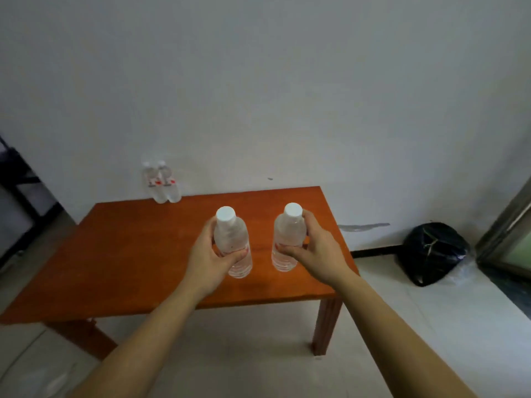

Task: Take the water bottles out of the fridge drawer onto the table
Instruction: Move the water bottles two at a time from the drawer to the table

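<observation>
- An orange-brown wooden table [115, 254] stands against a pale wall [287, 81], seen from above by the person reaching over it.
- A black plastic bag [434, 252] lies on the floor to the right of the table, well apart from it.
- The left hand [211, 254] is wrapped around the middle of the left bottle [231, 239]; the thumb crosses the front and the fingers curl behind.
- The right hand [311, 245] grips the right bottle [287, 237] the same way, at mid-body.
- Both bottles stand upright over the middle of the table, near each other; whether their bases touch the wood cannot be told.
- Two more bottles [162, 182] with red labels stand touching at the table's far edge, by the wall.
- The bottles look full, so probably fairly heavy for their size; the thin clear plastic likely dents under a squeeze and may be slippery if cold and wet. The ribbed middle seems the safest place to hold.
</observation>
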